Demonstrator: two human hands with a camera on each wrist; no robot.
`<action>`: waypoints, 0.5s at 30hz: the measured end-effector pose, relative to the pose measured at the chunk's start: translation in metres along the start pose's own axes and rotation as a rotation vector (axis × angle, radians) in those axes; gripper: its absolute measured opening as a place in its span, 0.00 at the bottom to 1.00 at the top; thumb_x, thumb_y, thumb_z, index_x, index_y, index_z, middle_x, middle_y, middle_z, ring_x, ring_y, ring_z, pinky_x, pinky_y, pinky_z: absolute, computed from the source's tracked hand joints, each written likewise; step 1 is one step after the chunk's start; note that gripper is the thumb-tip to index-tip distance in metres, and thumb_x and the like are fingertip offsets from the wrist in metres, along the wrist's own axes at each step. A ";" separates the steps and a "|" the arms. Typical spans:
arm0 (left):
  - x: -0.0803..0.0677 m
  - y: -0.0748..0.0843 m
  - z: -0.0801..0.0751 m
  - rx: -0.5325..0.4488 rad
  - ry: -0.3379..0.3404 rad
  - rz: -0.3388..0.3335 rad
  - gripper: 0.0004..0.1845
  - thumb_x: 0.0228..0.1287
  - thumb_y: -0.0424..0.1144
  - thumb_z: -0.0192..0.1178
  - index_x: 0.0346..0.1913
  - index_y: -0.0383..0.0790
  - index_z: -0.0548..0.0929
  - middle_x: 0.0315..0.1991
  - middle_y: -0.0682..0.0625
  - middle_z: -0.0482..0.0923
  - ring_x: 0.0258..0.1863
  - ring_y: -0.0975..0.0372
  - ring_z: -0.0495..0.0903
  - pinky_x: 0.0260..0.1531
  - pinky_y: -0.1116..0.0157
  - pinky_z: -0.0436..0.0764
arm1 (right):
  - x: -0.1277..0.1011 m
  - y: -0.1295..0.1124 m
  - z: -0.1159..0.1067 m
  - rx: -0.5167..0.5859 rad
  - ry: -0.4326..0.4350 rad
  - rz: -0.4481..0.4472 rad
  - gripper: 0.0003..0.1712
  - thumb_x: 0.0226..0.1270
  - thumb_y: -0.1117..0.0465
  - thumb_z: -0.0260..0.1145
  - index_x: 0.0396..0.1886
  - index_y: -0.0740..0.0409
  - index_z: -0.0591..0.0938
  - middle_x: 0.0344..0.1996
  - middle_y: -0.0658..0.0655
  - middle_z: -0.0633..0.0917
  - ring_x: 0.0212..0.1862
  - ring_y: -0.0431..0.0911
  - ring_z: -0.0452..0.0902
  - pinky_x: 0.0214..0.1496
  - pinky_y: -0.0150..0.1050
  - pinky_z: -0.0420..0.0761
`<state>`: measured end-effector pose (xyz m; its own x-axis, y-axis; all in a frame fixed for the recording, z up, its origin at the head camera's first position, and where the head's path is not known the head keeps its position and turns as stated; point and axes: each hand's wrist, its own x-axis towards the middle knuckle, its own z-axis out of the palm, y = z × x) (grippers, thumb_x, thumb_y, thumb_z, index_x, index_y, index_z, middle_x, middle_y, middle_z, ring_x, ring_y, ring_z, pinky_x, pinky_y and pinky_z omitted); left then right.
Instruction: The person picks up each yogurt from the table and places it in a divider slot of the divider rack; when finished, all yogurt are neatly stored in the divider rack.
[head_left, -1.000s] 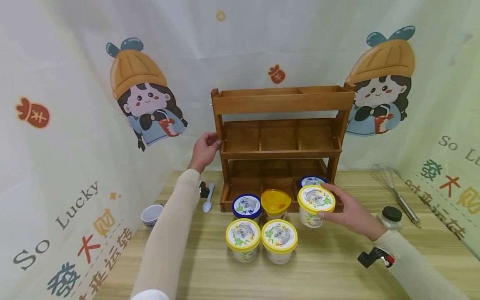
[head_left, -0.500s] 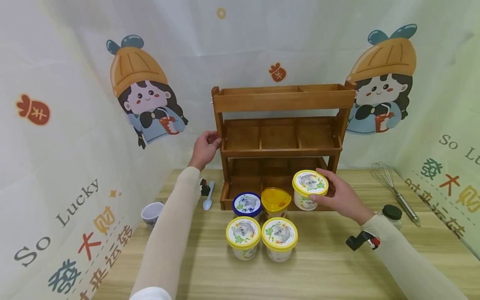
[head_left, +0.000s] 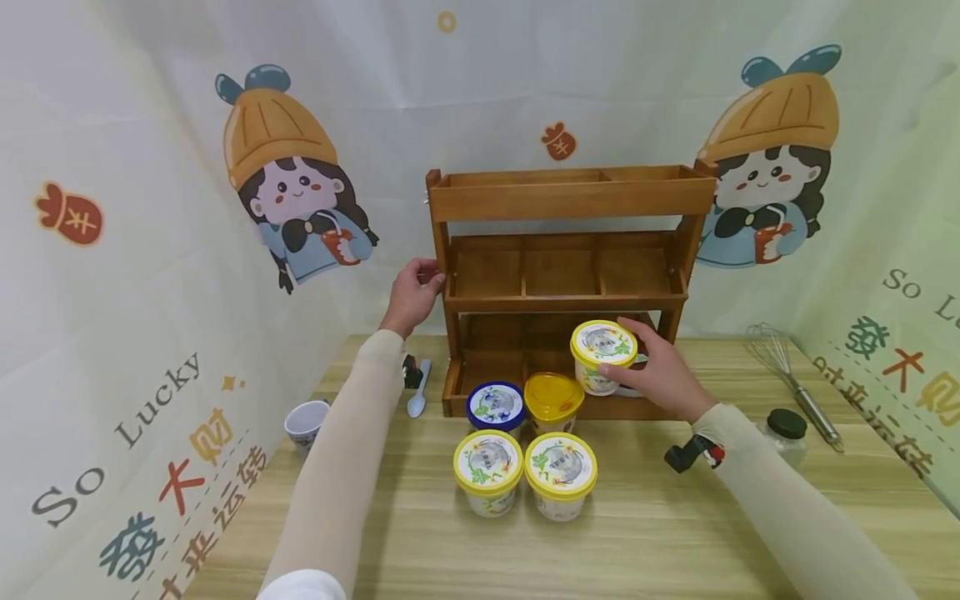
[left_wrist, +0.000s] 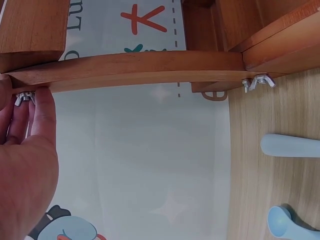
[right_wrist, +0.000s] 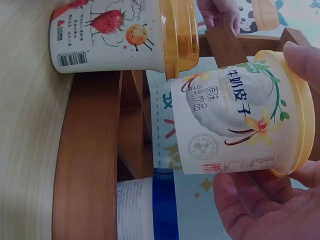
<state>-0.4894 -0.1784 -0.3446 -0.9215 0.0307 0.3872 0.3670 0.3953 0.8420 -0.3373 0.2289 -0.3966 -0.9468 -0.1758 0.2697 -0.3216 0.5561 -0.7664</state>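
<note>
A yellow-lidded yogurt cup (head_left: 602, 357) was held by the right hand (head_left: 654, 377), fingers curled round it, above the wooden rack's (head_left: 566, 250) bottom tier; the rack was steadied by the left hand (head_left: 412, 292); level carriage was judged advisable

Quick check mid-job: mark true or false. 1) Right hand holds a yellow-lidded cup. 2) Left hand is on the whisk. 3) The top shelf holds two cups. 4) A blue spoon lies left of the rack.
1) True: the right hand grips the yellow-lidded cup at the wooden rack's bottom tier.
2) False: the left hand holds the rack's left post; the whisk lies untouched at far right.
3) False: the top shelf shows no cups.
4) True: the blue spoon lies on the table left of the rack.
</note>
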 end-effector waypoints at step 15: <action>0.003 -0.003 0.000 0.006 -0.007 0.001 0.18 0.81 0.38 0.58 0.67 0.35 0.75 0.64 0.38 0.79 0.66 0.47 0.78 0.63 0.48 0.83 | 0.037 0.003 0.031 0.003 -0.039 0.048 0.55 0.69 0.47 0.75 0.85 0.61 0.56 0.76 0.69 0.70 0.72 0.64 0.69 0.77 0.65 0.69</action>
<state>-0.4933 -0.1795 -0.3456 -0.9222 0.0378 0.3849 0.3668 0.4012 0.8394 -0.3741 0.1993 -0.4067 -0.9610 -0.1803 0.2096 -0.2755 0.5621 -0.7798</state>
